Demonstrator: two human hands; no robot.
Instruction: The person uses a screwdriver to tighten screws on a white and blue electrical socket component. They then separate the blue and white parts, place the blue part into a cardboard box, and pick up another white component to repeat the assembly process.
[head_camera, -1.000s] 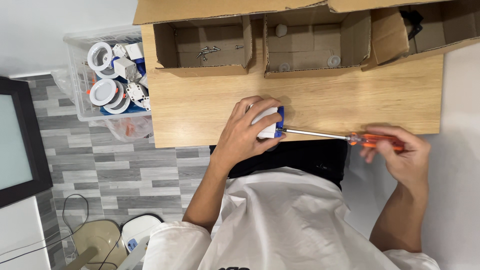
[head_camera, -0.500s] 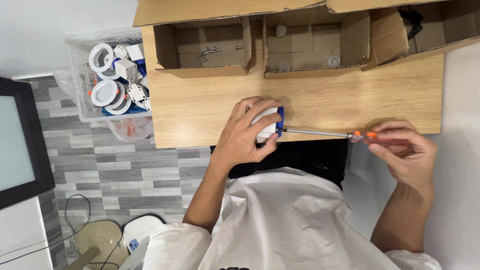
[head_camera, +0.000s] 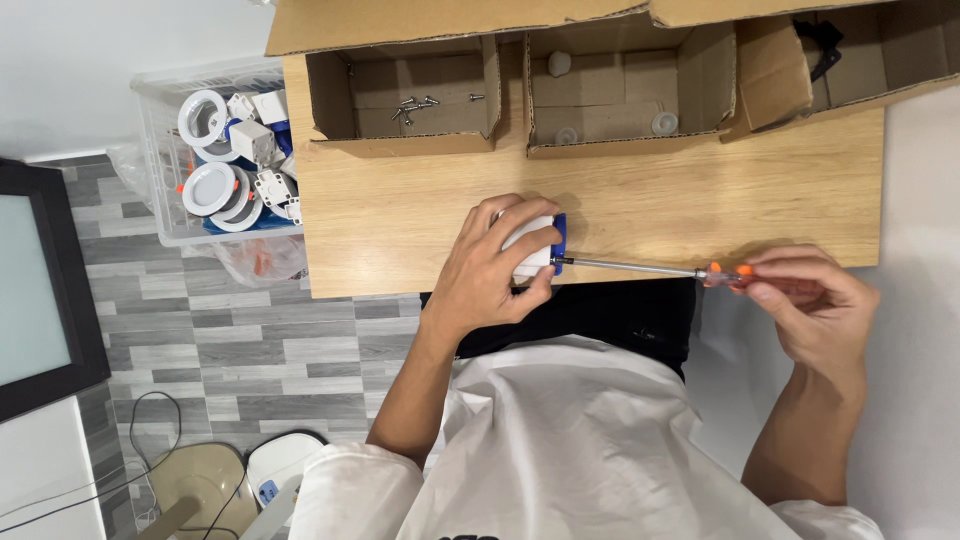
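Two hands of mine are busy at the near edge of the wooden table (head_camera: 640, 215). My left hand (head_camera: 490, 275) is curled tight around a small white and blue part (head_camera: 535, 245). My right hand (head_camera: 815, 305) pinches the orange handle of a long screwdriver (head_camera: 640, 266), its tip touching the part. Farther back on the table sit open cardboard boxes (head_camera: 405, 95), one with screws (head_camera: 415, 105). Left of the table is a clear bin (head_camera: 160, 160).

Bright, even overhead light fills the head view; the wooden tabletop (head_camera: 620, 210) shows only soft shadows (darkest inside the cardboard boxes (head_camera: 405, 90)). Focus is sharp, with no glare and slight edge stretching.
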